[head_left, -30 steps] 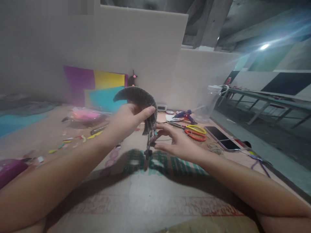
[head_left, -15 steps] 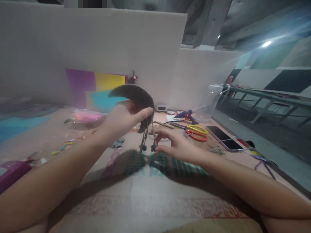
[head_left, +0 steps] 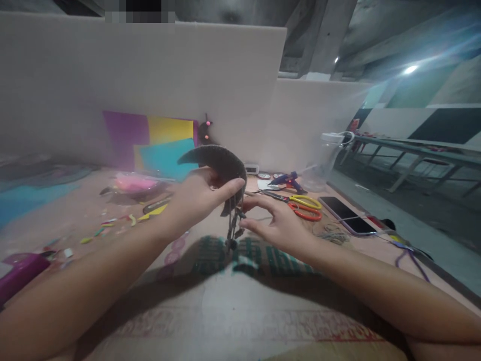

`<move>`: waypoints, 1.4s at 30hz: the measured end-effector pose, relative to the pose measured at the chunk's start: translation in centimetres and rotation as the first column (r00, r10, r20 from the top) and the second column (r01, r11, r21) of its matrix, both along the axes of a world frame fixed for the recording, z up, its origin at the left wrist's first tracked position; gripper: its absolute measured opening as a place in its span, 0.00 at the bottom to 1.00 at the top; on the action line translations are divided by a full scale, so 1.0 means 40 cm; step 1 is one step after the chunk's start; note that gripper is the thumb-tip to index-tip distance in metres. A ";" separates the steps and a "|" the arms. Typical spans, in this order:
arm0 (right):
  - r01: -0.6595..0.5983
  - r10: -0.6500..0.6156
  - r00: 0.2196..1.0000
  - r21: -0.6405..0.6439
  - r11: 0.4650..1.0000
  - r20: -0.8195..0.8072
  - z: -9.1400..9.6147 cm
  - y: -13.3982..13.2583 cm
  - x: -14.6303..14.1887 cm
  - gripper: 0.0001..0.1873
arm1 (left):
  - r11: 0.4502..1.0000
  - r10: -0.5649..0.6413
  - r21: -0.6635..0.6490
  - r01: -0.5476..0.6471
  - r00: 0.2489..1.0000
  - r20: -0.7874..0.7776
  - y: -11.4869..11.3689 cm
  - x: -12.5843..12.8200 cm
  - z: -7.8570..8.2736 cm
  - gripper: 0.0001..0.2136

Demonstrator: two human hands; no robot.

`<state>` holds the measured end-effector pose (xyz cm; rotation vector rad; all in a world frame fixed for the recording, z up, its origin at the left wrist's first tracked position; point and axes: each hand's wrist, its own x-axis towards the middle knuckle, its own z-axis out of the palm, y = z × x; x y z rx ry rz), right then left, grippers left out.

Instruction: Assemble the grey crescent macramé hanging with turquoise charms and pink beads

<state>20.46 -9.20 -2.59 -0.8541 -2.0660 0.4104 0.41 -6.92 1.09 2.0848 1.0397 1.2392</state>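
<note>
My left hand is closed on a dark crescent-shaped piece, thumb on its near face and fingers behind. The crescent is held up above the table with its curve to the right. Thin strings with small dark knobby pieces dangle from its lower end. My right hand is curled beside the strings, thumb and index finger around a hanging string with a small dark bit on it. The exact contact of the fingertips is partly hidden.
Behind are a blue glue gun, scissors with yellow and orange handles and a clear bottle. A phone lies on the right. Coloured scraps, a pink packet and a magenta tool are on the left.
The crescent and my left hand have moved slightly down and right. My right thumb has risen along the strings, and the hanging pieces have swung closer together.
</note>
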 end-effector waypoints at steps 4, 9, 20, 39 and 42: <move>0.036 -0.036 0.999 -0.017 0.999 -0.001 -0.004 0.003 0.000 0.04 | 1.000 -0.005 -0.003 0.005 1.000 0.011 0.004 0.004 -0.010 0.17; 0.067 -0.065 0.997 -0.084 0.994 0.029 -0.001 0.001 -0.002 0.04 | 1.000 -0.020 0.020 0.020 0.999 0.043 0.011 0.004 -0.009 0.16; 0.072 -0.067 0.996 -0.091 0.993 0.066 0.006 -0.003 -0.004 0.05 | 0.999 0.042 0.029 -0.043 0.999 0.031 0.006 0.001 0.000 0.16; 0.099 -0.101 0.994 -0.042 0.994 -0.051 0.019 0.021 0.025 0.12 | 1.000 -0.005 -0.006 0.005 0.999 0.037 0.008 -0.005 0.002 0.17; 0.116 -0.118 0.989 -0.026 0.993 -0.087 0.030 0.018 0.024 0.10 | 0.999 -0.026 -0.039 0.028 0.998 0.053 0.008 0.001 -0.005 0.17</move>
